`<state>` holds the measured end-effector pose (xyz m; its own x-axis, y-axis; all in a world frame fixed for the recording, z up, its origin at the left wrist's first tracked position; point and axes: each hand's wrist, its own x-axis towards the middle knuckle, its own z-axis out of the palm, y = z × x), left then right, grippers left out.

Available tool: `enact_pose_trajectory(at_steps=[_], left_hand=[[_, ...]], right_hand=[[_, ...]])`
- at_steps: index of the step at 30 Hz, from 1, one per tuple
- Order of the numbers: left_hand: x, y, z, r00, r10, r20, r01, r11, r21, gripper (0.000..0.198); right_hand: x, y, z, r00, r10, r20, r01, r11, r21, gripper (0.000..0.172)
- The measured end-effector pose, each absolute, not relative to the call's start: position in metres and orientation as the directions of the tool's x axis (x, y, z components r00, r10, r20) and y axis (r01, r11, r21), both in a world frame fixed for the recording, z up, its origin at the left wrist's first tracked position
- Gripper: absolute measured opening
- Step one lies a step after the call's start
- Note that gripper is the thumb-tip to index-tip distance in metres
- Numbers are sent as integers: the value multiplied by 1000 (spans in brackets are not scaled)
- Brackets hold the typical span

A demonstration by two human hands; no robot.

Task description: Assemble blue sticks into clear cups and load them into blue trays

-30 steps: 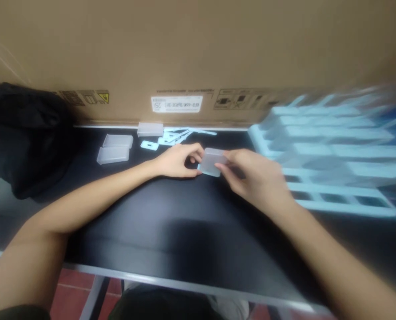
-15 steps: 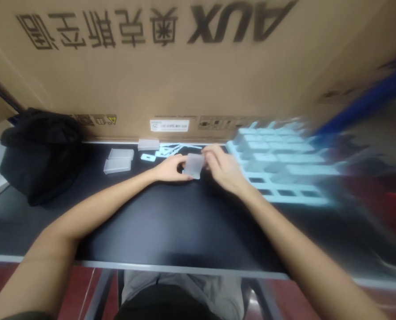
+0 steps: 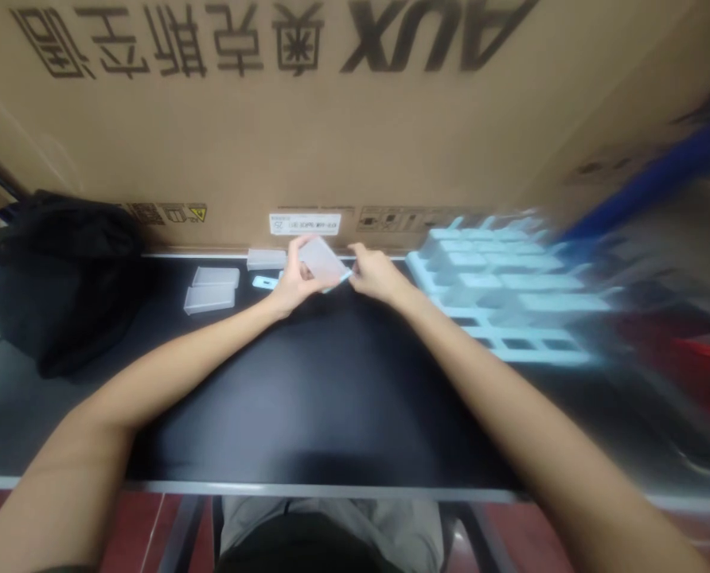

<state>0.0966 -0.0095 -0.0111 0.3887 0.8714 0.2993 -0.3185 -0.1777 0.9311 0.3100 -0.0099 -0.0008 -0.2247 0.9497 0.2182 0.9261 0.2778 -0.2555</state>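
Note:
My left hand (image 3: 294,284) grips a translucent plastic box (image 3: 322,260) between thumb and fingers, tilted above the black table. A light-blue piece (image 3: 344,277) shows along the box's lower right edge. Right beside that edge is my right hand (image 3: 376,274), its fingers curled; its fingertips meet the light-blue piece, and what they pinch is hidden. Behind my left hand, one flat light-blue piece with a slot (image 3: 264,282) lies on the table.
Two translucent boxes (image 3: 210,299) lie to the left, and another box (image 3: 265,259) stands near the carton (image 3: 355,143). On the right is a light-blue rack (image 3: 510,278) with rows of blocks. A black cloth bag (image 3: 62,294) sits at far left.
The box has been raised slightly and turned to the left, so it now stands tilted. Both hands have moved up, and a light-blue edge now shows on the box.

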Motion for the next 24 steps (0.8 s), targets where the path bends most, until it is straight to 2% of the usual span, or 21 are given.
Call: enact_pose_trajectory(at_steps=[2, 4, 7, 9, 10, 14, 19, 24], left_hand=[[100, -19, -4, 312, 913, 264, -371, -138, 918, 92], [103, -29, 2, 315, 930, 192, -406, -51, 913, 76], [106, -42, 6, 377, 919, 114, -436, 67, 898, 69], [107, -47, 7, 416, 904, 101, -443, 105, 890, 67], [107, -48, 7, 440, 893, 94, -440, 122, 890, 65], [108, -52, 6, 530, 846, 52, -410, 202, 889, 51], [107, -55, 8, 568, 823, 5, -407, 276, 870, 40], [108, -57, 8, 579, 815, 18, -339, 220, 915, 44]], right_hand=[[318, -23, 1, -178, 955, 239, 936, 239, -258, 57], [328, -39, 5, -135, 941, 311, 923, 234, -305, 37], [338, -64, 12, 31, 885, 464, 779, 270, -566, 16], [338, -77, 19, 131, 839, 528, 580, 367, -727, 17], [335, -83, 23, 149, 819, 555, 486, 428, -762, 19], [311, -102, 34, 105, 779, 618, 285, 572, -769, 28], [286, -110, 27, 24, 823, 568, 280, 540, -794, 34], [283, -110, 16, 130, 814, 566, 346, 497, -795, 35]])
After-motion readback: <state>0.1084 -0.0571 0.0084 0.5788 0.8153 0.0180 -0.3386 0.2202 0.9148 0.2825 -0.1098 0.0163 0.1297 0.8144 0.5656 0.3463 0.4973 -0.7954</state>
